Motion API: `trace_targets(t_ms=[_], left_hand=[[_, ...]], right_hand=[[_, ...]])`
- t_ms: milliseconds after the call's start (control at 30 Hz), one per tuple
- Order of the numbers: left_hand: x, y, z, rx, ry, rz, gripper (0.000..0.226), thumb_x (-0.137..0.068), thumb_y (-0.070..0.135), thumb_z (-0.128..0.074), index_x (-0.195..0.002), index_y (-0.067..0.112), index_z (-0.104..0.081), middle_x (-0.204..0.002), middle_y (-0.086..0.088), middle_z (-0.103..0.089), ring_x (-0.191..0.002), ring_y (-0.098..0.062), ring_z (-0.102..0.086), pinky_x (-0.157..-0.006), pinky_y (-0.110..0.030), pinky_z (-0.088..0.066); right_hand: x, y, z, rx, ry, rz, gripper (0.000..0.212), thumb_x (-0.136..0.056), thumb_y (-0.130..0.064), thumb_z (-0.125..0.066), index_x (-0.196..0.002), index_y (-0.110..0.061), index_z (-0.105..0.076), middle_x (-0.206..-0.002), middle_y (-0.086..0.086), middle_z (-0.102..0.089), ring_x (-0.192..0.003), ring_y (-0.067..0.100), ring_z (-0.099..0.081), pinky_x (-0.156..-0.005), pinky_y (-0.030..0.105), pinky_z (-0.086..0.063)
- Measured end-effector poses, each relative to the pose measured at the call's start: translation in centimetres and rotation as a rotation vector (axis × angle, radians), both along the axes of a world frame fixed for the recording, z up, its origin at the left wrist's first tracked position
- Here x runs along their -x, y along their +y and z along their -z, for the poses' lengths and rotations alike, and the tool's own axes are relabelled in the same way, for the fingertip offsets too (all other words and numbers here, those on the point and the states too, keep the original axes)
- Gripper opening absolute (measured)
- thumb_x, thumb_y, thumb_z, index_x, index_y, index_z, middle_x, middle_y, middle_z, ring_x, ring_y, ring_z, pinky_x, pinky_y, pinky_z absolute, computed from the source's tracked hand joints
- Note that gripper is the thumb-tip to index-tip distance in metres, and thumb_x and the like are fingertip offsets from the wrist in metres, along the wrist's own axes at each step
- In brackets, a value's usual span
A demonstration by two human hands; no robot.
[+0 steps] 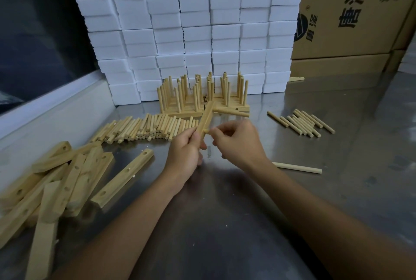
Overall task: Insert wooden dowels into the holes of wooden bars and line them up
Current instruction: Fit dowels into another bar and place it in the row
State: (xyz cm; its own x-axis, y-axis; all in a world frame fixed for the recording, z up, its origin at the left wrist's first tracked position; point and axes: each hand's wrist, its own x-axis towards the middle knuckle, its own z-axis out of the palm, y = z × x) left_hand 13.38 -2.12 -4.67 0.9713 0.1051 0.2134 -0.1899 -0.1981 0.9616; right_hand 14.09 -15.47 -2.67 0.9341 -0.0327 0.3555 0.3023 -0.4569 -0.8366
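Above table [225, 223]: pale drilled bar [206, 119], dowel [230, 112] protruding sideways.

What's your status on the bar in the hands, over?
Left hand grips wooden bar. Right hand pinches dowel at the bar's near hole, one dowel already seated at far end. Nothing blocking.

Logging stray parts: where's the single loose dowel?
In the head view, the single loose dowel lies flat on the metal table, just right of the right hand and nearer than the small dowel cluster.
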Motion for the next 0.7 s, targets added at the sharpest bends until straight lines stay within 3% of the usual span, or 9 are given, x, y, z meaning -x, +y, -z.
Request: trace_targets(t_ms=[100,167,333,467,600,700], left_hand=[[-0.2,0.4,0.0,0.112,0.054,-0.04,0.03,-0.106,0.017,-0.036,-0.086,0.008,-0.058,-0.075,-0.006,-0.053,-0.044,-0.011,-0.042,-0.039,-0.021,-0.03],[-0.4,0.6,-0.2,0.213,0.086,-0.073,0.029,-0.106,0.015,-0.035,-0.088,0.007,-0.056,-0.076,-0.008,-0.053,-0.043,-0.012,-0.043,-0.038,-0.022,-0.028],[-0.7,1.4,-0.8,0.516,0.164,-0.118,0.027,-0.108,0.017,-0.032,-0.102,0.002,-0.053,-0.075,-0.01,-0.051,-0.044,-0.014,-0.045,-0.035,-0.021,-0.028],[-0.9,2.2,-1.2,0.736,0.232,-0.101,0.024,-0.108,0.018,-0.03,-0.113,0.003,-0.048,-0.071,-0.008,-0.05,-0.047,-0.015,-0.046,-0.034,-0.02,-0.031],[-1.0,2.2,-1.2,0.79,0.252,-0.095,0.024,-0.108,0.02,-0.031,-0.115,0.002,-0.047,-0.072,-0.009,-0.049,-0.049,-0.016,-0.046,-0.034,-0.02,-0.032],[-1.1,2.1,-1.2,0.788,0.249,-0.105,0.026,-0.108,0.021,-0.033,-0.117,0.002,-0.048,-0.072,-0.009,-0.05,-0.052,-0.017,-0.047,-0.035,-0.02,-0.033]], right_hand=[[0.1,-0.3,0.0,0.001,-0.073,-0.004,0.024,-0.095,-0.036,-0.058,-0.075,-0.027,-0.068,-0.063,-0.005,-0.068,-0.058,0.012,-0.065,-0.06,0.043,-0.06],[0.1,-0.6,0.0,0.033,-0.11,0.017,0.032,-0.096,-0.042,-0.054,-0.076,-0.022,-0.067,-0.064,0.0,-0.068,-0.059,0.017,-0.065,-0.06,0.046,-0.058],[0.0,-1.7,-0.2,0.31,-0.132,0.145,0.03,-0.098,-0.045,-0.049,-0.08,-0.025,-0.064,-0.066,-0.008,-0.064,-0.061,0.013,-0.06,-0.062,0.031,-0.054],[-0.5,-3.4,-1.5,0.716,0.063,0.223,0.02,-0.09,-0.035,-0.058,-0.092,-0.017,-0.066,-0.079,0.0,-0.064,-0.07,0.019,-0.061,-0.069,0.032,-0.056],[-0.6,-5.9,-3.9,0.872,0.267,0.187,0.027,-0.079,-0.033,-0.062,-0.101,-0.019,-0.064,-0.089,0.0,-0.065,-0.081,0.021,-0.061,-0.07,0.033,-0.053],[-1.0,-7.7,-4.9,0.913,0.448,0.13,0.04,-0.079,-0.036,-0.065,-0.114,-0.018,-0.064,-0.106,0.004,-0.066,-0.095,0.026,-0.062,-0.086,0.04,-0.054]])
